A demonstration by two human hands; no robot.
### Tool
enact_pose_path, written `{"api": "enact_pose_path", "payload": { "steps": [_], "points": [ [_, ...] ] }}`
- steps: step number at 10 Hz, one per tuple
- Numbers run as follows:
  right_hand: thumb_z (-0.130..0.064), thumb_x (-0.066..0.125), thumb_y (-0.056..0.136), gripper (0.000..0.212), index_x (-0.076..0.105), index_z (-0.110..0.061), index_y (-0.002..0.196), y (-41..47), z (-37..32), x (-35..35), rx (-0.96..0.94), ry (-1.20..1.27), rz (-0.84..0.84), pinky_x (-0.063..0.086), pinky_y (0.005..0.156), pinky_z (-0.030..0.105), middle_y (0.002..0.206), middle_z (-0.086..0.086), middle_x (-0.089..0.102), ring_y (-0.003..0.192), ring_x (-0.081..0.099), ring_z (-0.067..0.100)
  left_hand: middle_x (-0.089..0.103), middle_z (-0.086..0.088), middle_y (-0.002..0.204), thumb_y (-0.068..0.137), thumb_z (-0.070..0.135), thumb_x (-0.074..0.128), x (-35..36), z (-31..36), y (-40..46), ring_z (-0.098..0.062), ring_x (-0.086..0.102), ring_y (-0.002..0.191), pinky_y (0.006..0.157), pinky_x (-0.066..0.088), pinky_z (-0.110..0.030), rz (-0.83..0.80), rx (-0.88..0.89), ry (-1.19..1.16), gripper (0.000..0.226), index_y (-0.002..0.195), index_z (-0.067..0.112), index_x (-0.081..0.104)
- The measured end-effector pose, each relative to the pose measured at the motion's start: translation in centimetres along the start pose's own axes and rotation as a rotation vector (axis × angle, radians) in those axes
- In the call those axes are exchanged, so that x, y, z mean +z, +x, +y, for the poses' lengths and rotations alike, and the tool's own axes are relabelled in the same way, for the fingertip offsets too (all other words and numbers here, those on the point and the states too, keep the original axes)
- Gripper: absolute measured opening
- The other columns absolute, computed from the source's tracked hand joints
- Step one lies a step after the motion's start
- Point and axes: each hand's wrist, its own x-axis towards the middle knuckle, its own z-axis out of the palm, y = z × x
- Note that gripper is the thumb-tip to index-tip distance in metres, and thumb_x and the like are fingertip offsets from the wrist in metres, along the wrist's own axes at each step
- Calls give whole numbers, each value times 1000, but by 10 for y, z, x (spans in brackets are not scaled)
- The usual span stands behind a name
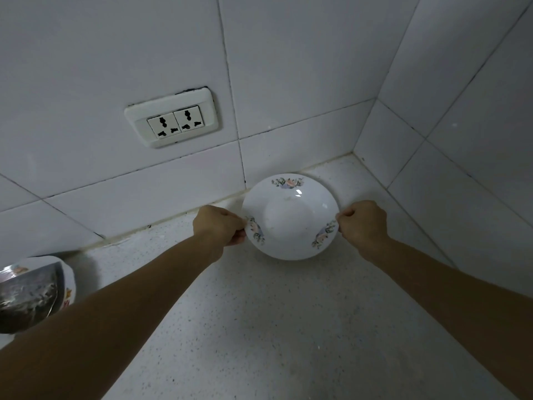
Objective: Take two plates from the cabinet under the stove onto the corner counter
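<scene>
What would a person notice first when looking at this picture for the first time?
First, the white plate with flower prints, in the counter's corner, pinched at opposite rims by the left hand and the right hand. Next, the double wall socket on the tiles above left, and a shiny metal bowl at the left edge.

We saw a white plate [290,216] with three floral sprays on its rim — pink, blue and green — at twelve, four and eight o'clock. The counter [288,327] was pale speckled, the wall tiles [115,53] white with dark grout, the socket [172,120] cream.
</scene>
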Motion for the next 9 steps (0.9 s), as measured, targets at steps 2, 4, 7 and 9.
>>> {"api": "enact_pose_path", "payload": {
  "steps": [2,4,7,9],
  "points": [
    [-6,63,86,20,65,-2,67,3,-4,-1,16,5,-11,48,54,24,64,14,63,56,58,21,70,-20,77,76,-2,74,1,-3,-2,-25,68,61,49,59,-28,-6,-24,-16,7,77,-5,68],
    [-5,62,86,19,68,6,71,2,-3,1,33,-6,1,46,53,23,65,19,63,56,57,21,69,-20,75,76,-3,74,2,-1,-2,-24,67,58,44,58,-27,7,-22,-10,7,77,-4,67],
    [-8,60,87,23,69,13,84,-6,-1,-5,-2,15,-14,56,62,37,82,29,71,64,68,33,70,-19,80,77,7,77,-2,-4,-9,-23,68,63,47,58,-26,0,35,-1,15,82,-3,69],
    [-11,57,84,29,65,13,97,-32,-19,-28,-100,-49,-83,59,71,48,96,31,68,84,67,45,69,-10,90,74,18,77,-15,2,-34,-24,66,77,61,56,-30,6,226,244,24,94,12,66]
  ]
}}
